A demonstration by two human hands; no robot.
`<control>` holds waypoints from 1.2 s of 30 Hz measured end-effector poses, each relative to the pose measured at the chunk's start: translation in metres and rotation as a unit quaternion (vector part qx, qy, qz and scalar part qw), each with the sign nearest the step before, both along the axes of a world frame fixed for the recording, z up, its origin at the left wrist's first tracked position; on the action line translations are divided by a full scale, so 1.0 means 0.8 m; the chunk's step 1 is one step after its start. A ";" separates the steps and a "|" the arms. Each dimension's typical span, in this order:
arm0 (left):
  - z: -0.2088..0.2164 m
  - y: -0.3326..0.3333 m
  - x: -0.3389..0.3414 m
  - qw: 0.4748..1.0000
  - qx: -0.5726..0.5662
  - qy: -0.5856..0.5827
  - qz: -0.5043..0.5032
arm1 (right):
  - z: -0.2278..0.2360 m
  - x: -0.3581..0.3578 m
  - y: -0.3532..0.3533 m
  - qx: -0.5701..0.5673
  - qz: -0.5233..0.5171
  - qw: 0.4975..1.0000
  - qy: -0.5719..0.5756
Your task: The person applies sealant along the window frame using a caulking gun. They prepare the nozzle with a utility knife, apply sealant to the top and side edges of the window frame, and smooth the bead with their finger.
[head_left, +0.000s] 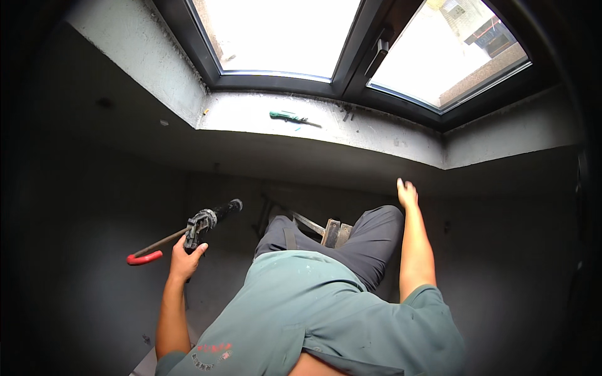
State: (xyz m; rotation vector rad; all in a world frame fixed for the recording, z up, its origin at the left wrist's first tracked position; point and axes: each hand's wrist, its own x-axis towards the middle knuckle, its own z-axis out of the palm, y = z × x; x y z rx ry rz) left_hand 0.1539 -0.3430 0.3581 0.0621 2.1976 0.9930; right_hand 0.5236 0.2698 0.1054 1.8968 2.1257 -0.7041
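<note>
Sill: we look down on a pale, scuffed ledge, with dark marks and small crumbs scattered along it.
Green tool: it lies flat on the sill, left of the middle, its thin dark end toward the right.
Window: its dark frame stands behind the sill around two glaring panes, and a handle sits on the upright between them.
Wall: grey and dim under the sill, it fades almost to black at both sides of our view.
Stand: a piece with a blocky top shows between our knees (we cannot tell whether it is a stool or a ladder).
Clothes: we wear dark grey trousers and a dull green shirt.
Gun: it is in our left hand, out to the left of our lap, well apart from our right hand; the black barrel tilts up and rightward, the rod runs back to a red hook.
Left grip: our fingers close around the gun, thumb up along its near side.
Right reach: this hand is partly open, fingers loosely bent and slightly blurred, and we see it holding nothing; it is near the wall, below the sill, though we cannot tell if they touch.
</note>
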 end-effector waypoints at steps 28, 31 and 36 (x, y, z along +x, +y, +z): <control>0.095 0.031 0.062 0.910 0.378 -0.076 -0.149 | 0.323 -0.216 -0.305 -0.435 -0.262 0.313 0.803; 0.052 0.021 0.053 0.937 0.329 0.005 -0.116 | 0.343 -0.221 -0.318 -0.428 -0.246 0.339 0.801; 0.010 0.004 0.044 0.990 0.125 -0.060 0.001 | 0.354 -0.237 -0.346 -0.405 -0.258 0.422 0.769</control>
